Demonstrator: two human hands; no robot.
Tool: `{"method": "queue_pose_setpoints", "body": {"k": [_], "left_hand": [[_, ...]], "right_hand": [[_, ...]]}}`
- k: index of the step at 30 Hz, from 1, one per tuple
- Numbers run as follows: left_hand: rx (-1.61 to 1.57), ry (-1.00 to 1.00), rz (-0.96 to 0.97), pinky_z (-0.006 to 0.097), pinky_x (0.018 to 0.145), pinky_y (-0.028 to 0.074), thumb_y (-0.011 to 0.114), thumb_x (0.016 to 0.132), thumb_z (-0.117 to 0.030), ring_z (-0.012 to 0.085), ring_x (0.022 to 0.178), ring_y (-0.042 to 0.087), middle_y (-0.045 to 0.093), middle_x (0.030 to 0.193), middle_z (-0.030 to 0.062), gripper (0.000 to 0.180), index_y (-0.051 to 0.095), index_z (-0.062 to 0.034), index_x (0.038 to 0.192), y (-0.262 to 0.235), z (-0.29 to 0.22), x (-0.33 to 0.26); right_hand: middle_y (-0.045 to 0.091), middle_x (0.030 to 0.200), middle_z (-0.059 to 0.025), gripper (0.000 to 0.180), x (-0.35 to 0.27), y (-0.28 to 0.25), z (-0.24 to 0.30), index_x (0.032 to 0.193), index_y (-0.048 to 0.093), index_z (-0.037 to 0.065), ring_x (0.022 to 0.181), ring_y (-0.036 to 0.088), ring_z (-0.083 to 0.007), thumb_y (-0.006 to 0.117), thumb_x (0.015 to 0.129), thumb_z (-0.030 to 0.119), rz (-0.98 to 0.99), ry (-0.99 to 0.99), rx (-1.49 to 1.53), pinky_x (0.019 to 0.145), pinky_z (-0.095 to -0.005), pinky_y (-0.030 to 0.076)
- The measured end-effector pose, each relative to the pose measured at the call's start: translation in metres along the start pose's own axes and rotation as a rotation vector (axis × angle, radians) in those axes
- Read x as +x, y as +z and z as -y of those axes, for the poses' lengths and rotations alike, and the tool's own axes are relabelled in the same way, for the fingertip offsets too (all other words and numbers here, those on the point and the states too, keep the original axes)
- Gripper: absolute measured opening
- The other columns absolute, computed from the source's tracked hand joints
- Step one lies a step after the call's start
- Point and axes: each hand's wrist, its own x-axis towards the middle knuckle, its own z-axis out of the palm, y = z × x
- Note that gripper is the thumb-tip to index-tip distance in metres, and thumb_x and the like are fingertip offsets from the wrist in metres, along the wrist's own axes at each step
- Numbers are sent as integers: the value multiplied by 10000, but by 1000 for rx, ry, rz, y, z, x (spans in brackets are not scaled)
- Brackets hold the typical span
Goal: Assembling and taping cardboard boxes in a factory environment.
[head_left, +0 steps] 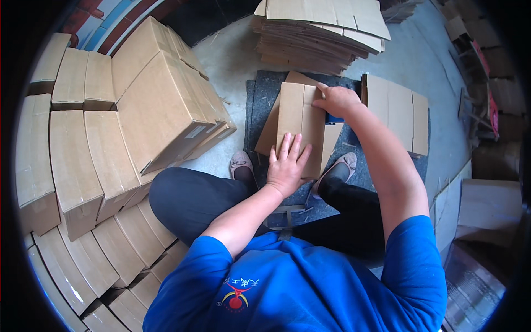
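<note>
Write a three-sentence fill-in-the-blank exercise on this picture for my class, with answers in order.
1. The left hand lies on a box coloured ____.
2. The person wears a shirt coloured ____.
3. Of the person's two hands, the one nearer the shirt is the ____ hand.
Missing words: brown; blue; left.

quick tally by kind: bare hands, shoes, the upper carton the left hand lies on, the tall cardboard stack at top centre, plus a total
Bare hands, left hand and right hand: 2
Shoes, left shoe and right shoe: 2
Upper carton: 1
Tall cardboard stack: 1
Total: 6
</note>
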Motion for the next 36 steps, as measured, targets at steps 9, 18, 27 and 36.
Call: {"method": "queue_pose_setpoints", "body": {"k": [9,18,27,36], "left_hand": [[-29,-31,312,672,1132,207,828,691,-466,382,1511,57,117,1619,186,1029,313,-146,1522,-33,-11,9],[117,120,1081,435,1187,285,686,832,-505,378,1469,256,228,1593,234,922,285,-63,1535,-93,3,104],[-35,153,1201,385,1102,388,558,951,-424,324,1317,495,518,1431,169,660,399,-71,1485,-110,31,138],[-363,43,968,379,1072,428,508,981,-283,301,1248,566,625,1307,155,436,572,-60,1351,-111,55,155]], "right_hand": [[665,1234,-140,559,6,6,-1,1359,508,128,1162,622,-312,594,929,474,-11,13,-8,972,-417,493],[685,1173,-136,566,27,-4,-2,1272,569,84,1130,639,-310,615,910,517,94,-96,-244,938,-426,512],[692,1146,-163,605,16,1,-11,1365,508,106,1075,660,-330,613,915,495,37,-82,-93,903,-427,524],[714,1094,-137,615,20,-3,-12,1364,507,111,1054,675,-294,605,914,518,73,-69,-72,880,-394,529]]}}
